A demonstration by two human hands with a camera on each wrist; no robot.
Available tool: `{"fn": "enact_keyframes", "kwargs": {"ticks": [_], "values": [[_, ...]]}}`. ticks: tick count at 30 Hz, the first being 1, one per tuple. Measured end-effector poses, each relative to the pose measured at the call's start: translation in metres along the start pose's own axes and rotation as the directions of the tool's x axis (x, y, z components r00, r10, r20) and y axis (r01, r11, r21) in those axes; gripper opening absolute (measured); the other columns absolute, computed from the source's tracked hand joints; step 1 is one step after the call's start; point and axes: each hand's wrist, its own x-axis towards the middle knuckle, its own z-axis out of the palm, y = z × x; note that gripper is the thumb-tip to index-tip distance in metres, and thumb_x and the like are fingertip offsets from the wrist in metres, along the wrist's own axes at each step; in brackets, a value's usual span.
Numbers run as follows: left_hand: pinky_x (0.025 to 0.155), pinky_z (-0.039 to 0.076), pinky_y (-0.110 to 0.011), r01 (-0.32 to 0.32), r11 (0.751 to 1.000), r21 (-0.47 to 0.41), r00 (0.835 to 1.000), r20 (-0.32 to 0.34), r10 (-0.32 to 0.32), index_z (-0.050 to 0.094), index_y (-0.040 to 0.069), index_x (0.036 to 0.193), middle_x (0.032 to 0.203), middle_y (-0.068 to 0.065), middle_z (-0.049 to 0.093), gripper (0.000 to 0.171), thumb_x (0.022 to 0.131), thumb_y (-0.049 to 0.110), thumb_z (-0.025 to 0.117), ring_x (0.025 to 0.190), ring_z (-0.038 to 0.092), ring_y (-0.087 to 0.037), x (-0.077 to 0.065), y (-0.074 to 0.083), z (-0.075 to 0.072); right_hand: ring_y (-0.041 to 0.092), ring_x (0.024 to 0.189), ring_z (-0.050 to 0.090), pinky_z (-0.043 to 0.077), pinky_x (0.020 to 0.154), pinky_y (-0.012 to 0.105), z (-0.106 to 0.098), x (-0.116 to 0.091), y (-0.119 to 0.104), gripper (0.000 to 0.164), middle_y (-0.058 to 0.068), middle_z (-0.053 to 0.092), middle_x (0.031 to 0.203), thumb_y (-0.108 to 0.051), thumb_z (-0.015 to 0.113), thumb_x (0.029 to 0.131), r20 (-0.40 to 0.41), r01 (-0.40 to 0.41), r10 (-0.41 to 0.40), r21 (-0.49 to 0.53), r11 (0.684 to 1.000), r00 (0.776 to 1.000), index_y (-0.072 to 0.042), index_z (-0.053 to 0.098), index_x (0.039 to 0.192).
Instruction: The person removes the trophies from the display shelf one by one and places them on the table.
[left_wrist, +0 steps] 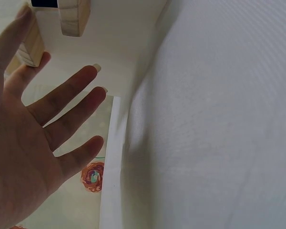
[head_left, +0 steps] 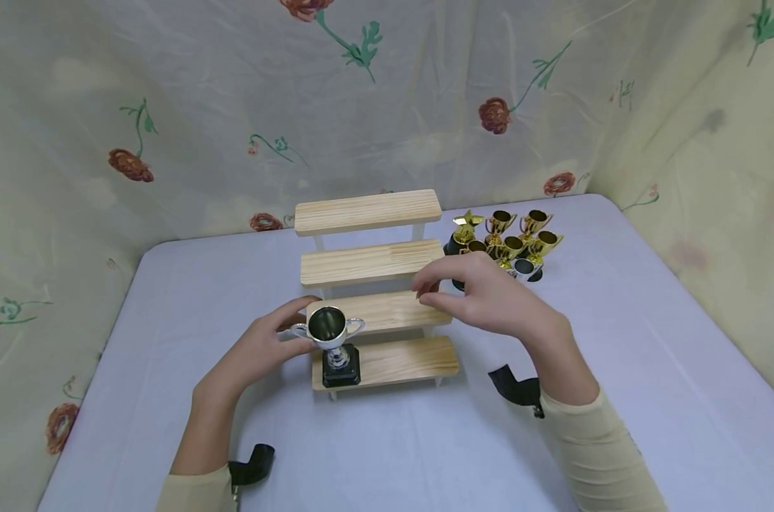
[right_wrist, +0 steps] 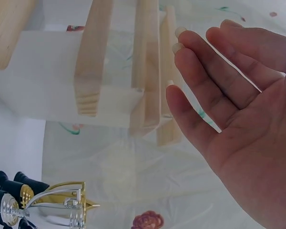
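A silver trophy cup [head_left: 337, 341] with a black square base stands upright at the left end of the lowest step of a wooden display stand [head_left: 400, 361]. Just left of it is my left hand [head_left: 267, 350], its fingers spread, thumb and index beside the ends of the lower steps. The left wrist view shows the palm of the left hand [left_wrist: 28, 143] holding nothing; whether a fingertip touches the wood I cannot tell. Above the right end of the stand hovers my right hand [head_left: 483, 295], fingers loosely bent. In the right wrist view the right hand [right_wrist: 238, 100] holds nothing.
Several gold trophy cups [head_left: 511, 245], a gold star trophy [head_left: 465, 229] and another silver cup [head_left: 523, 269] stand close together right of the stand's upper steps. A floral curtain [head_left: 393, 107] hangs behind the table [head_left: 201, 284]. Dark wrist mounts [head_left: 518, 387] sit at both sleeves.
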Motion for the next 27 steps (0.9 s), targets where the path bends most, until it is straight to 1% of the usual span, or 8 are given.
{"fn": "enact_keyframes", "kwargs": {"ticks": [5, 10, 12, 17, 19, 22, 24, 27], "values": [[0.105, 0.036, -0.069, -0.001, 1.0, -0.002, 1.0, -0.001, 0.001, 0.046, 0.048, 0.139, 0.145, 0.012, 0.053, 0.06, 0.085, 0.046, 0.073, 0.136, 0.05, -0.031, 0.0, 0.001, 0.0, 0.008, 0.086, 0.062, 0.051, 0.076, 0.03, 0.002, -0.001, -0.005, 0.014, -0.002, 0.075, 0.102, -0.014, 0.068, 0.094, 0.004, 0.001, -0.001, 0.011, 1.0, 1.0, -0.015, 0.074, 0.106], [0.105, 0.037, -0.069, 0.006, 1.0, -0.001, 1.0, -0.001, -0.006, 0.047, 0.049, 0.138, 0.145, 0.012, 0.053, 0.06, 0.084, 0.048, 0.073, 0.136, 0.05, -0.032, 0.0, 0.001, 0.0, 0.007, 0.093, 0.064, 0.053, 0.082, 0.033, 0.006, 0.001, -0.007, 0.013, -0.001, 0.075, 0.105, -0.013, 0.068, 0.094, 0.021, 0.023, -0.024, 0.04, 0.999, 0.999, -0.015, 0.074, 0.105], [0.105, 0.037, -0.069, 0.007, 1.0, -0.004, 1.0, 0.0, -0.007, 0.047, 0.049, 0.138, 0.143, 0.01, 0.055, 0.06, 0.084, 0.048, 0.073, 0.136, 0.05, -0.032, 0.0, 0.0, 0.0, 0.007, 0.092, 0.064, 0.054, 0.082, 0.033, 0.008, 0.002, -0.008, 0.012, -0.001, 0.075, 0.104, -0.012, 0.068, 0.094, 0.026, 0.035, -0.037, 0.047, 0.998, 0.999, -0.015, 0.074, 0.104], [0.105, 0.037, -0.069, 0.002, 1.0, -0.006, 1.0, 0.001, -0.002, 0.046, 0.05, 0.138, 0.14, 0.007, 0.058, 0.06, 0.085, 0.047, 0.073, 0.137, 0.05, -0.032, 0.001, 0.0, 0.0, 0.006, 0.089, 0.064, 0.053, 0.077, 0.028, 0.011, 0.004, -0.01, 0.012, -0.005, 0.074, 0.101, -0.011, 0.068, 0.093, 0.026, 0.067, -0.068, 0.028, 0.997, 0.997, -0.018, 0.074, 0.102], [0.105, 0.036, -0.069, -0.001, 1.0, -0.005, 1.0, 0.001, 0.001, 0.046, 0.05, 0.139, 0.142, 0.009, 0.056, 0.06, 0.085, 0.047, 0.073, 0.137, 0.05, -0.032, 0.001, 0.0, 0.0, 0.006, 0.088, 0.064, 0.053, 0.076, 0.027, 0.013, 0.005, -0.011, 0.013, -0.007, 0.073, 0.101, -0.012, 0.068, 0.093, 0.029, 0.072, -0.073, 0.026, 0.997, 0.997, -0.019, 0.074, 0.102], [0.105, 0.036, -0.069, -0.005, 1.0, -0.004, 1.0, -0.001, 0.005, 0.046, 0.05, 0.139, 0.145, 0.012, 0.052, 0.06, 0.085, 0.048, 0.073, 0.136, 0.051, -0.031, 0.0, 0.001, 0.0, 0.006, 0.089, 0.064, 0.054, 0.076, 0.029, 0.016, 0.006, -0.013, 0.013, -0.007, 0.073, 0.101, -0.012, 0.068, 0.094, 0.033, 0.071, -0.072, 0.035, 0.997, 0.997, -0.02, 0.074, 0.103], [0.106, 0.036, -0.069, -0.01, 1.0, -0.003, 1.0, -0.001, 0.01, 0.046, 0.049, 0.139, 0.148, 0.014, 0.05, 0.06, 0.085, 0.048, 0.073, 0.136, 0.051, -0.03, 0.0, 0.001, 0.0, 0.005, 0.089, 0.064, 0.055, 0.077, 0.032, 0.018, 0.006, -0.014, 0.013, -0.007, 0.074, 0.101, -0.013, 0.068, 0.094, 0.036, 0.066, -0.067, 0.043, 0.997, 0.997, -0.021, 0.074, 0.103], [0.106, 0.036, -0.069, -0.008, 1.0, -0.006, 1.0, 0.001, 0.008, 0.046, 0.049, 0.139, 0.148, 0.013, 0.05, 0.061, 0.085, 0.048, 0.073, 0.136, 0.05, -0.031, -0.001, 0.0, 0.0, 0.004, 0.089, 0.064, 0.055, 0.079, 0.034, 0.02, 0.007, -0.016, 0.014, -0.008, 0.073, 0.101, -0.013, 0.069, 0.093, 0.038, 0.063, -0.065, 0.049, 0.997, 0.997, -0.022, 0.074, 0.103]]}}
